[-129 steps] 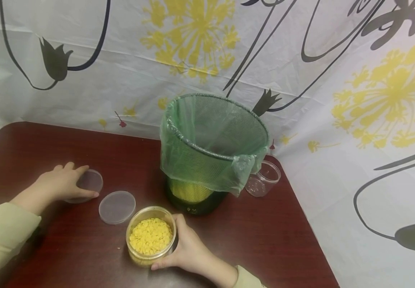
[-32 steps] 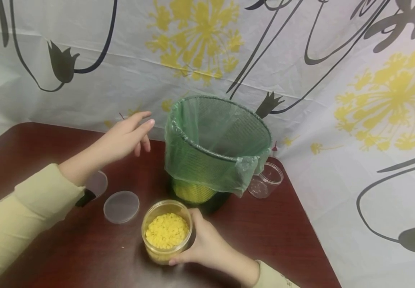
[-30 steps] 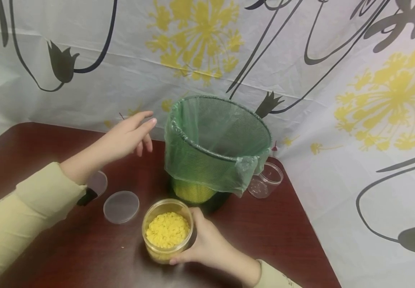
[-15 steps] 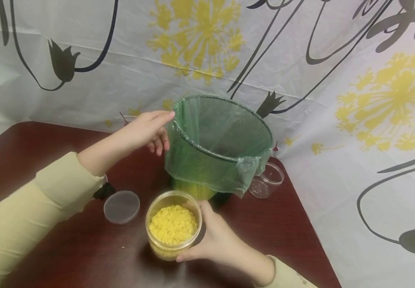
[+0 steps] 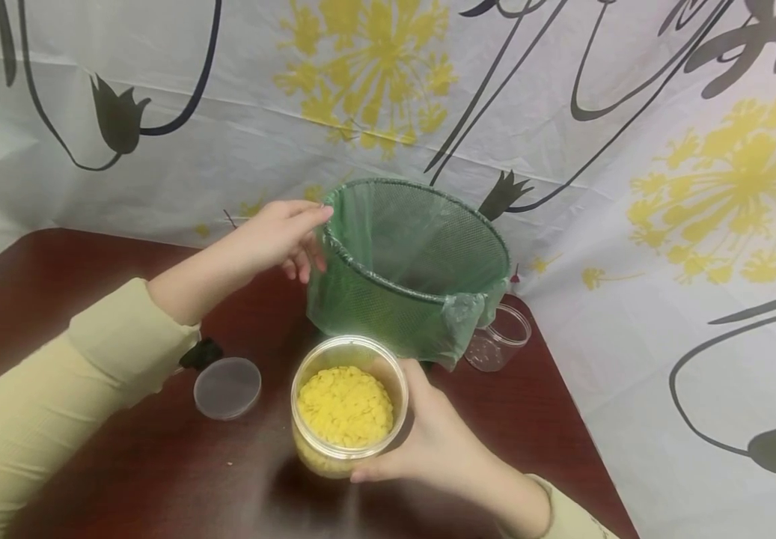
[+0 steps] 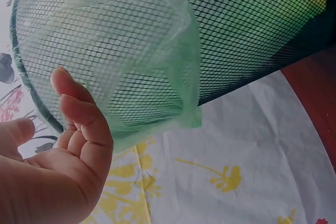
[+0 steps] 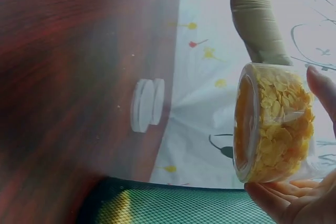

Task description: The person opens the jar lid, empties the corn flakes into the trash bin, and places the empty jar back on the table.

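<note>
My right hand (image 5: 438,442) grips a clear plastic jar (image 5: 330,457) from its right side, thumb in front. Thin yellow flakes (image 5: 346,408) partly fill the jar, and its mouth is uncovered. In the right wrist view, the jar (image 7: 275,124) is held off the dark table. My left hand (image 5: 280,238) is at the left rim of a mesh bin (image 5: 388,278) lined with a green plastic bag (image 5: 367,307). Its thumb and fingers stand apart beside the rim in the left wrist view, loosely bent; whether they touch the bag is unclear.
A round clear lid (image 5: 227,388) lies on the dark red table (image 5: 179,471); another beyond it is mostly hidden by the left sleeve (image 5: 118,359). An uncovered clear jar (image 5: 498,340) stands right of the bin. Patterned white cloth (image 5: 226,97) hangs behind the table.
My left hand has left the lid at the left and moved right to the bin's rim. The right hand has raised the jar and brought it toward the bin.
</note>
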A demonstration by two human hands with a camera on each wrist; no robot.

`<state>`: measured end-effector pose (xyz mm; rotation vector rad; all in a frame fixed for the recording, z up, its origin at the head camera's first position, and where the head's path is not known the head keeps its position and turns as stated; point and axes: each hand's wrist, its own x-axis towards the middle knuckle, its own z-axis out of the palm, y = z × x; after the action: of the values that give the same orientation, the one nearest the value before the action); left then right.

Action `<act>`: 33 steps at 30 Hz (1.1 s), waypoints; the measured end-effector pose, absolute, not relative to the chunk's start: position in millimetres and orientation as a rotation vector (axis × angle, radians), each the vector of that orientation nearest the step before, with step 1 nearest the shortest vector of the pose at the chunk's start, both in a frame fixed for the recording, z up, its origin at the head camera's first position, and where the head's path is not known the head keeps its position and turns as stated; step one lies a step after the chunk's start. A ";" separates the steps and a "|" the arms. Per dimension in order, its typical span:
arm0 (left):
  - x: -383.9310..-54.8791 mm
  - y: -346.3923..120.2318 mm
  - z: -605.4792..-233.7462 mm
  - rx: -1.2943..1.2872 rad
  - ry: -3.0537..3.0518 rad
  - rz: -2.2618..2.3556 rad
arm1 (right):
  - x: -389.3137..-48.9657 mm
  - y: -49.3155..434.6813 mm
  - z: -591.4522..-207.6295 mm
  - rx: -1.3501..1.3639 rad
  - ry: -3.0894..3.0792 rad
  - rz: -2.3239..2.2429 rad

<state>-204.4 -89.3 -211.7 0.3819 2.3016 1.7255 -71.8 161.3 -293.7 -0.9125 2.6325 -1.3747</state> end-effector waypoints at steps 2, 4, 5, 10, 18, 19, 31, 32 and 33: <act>-204.7 -88.2 -210.2 0.372 2.293 1.717 | -70.7 162.8 -290.6 -0.907 2.638 -1.379; -205.1 -87.3 -208.4 0.366 2.281 1.700 | -69.7 164.2 -287.6 -0.904 2.643 -1.383; -205.3 -87.0 -207.4 0.365 2.272 1.691 | -69.2 164.8 -286.0 -0.907 2.646 -1.383; -205.1 -86.3 -201.7 0.354 2.216 1.678 | -67.3 168.9 -277.2 -0.936 2.661 -1.386; -206.0 -86.3 -198.0 0.291 2.125 1.747 | -65.3 177.1 -261.0 -0.973 2.664 -1.418; -206.2 -86.2 -197.8 0.282 2.113 1.756 | -64.8 178.1 -258.6 -0.977 2.662 -1.425; -205.2 -85.8 -195.3 0.231 2.029 1.817 | -62.6 192.7 -225.8 -1.102 2.663 -1.522; -205.2 -85.7 -195.0 0.226 2.025 1.821 | -63.3 193.7 -223.5 -1.139 2.627 -1.567; -205.0 -85.7 -194.7 0.222 2.025 1.821 | -63.9 194.6 -221.4 -1.167 2.575 -1.619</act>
<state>-205.0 -85.7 -194.7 0.2225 2.0246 1.8212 -63.9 194.6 -221.4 -1.1674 2.5752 -1.6191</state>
